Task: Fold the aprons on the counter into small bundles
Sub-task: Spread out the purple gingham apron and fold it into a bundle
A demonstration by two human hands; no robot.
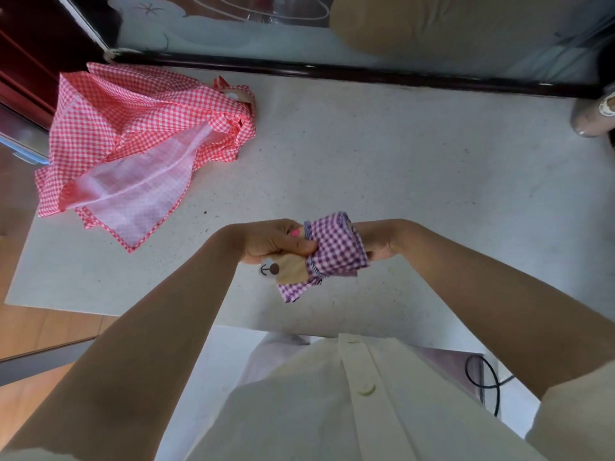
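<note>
A purple-and-white checked apron [336, 251], rolled into a small tight bundle with a tan bear patch hanging below, is held just above the white counter [399, 168] near its front edge. My left hand [276, 241] grips the bundle's left side, fingers curled round the cloth. My right hand [379, 241] holds its right end, mostly hidden behind the roll. A red-and-white checked apron [133, 138] lies crumpled and unfolded at the counter's far left, partly over the edge.
A dark rail and a glass panel [299, 44] run along the back of the counter. A bottle-like container [595, 118] stands at the far right edge. Wooden floor [40, 327] shows at the left. A black cable [489, 380] loops below the counter front.
</note>
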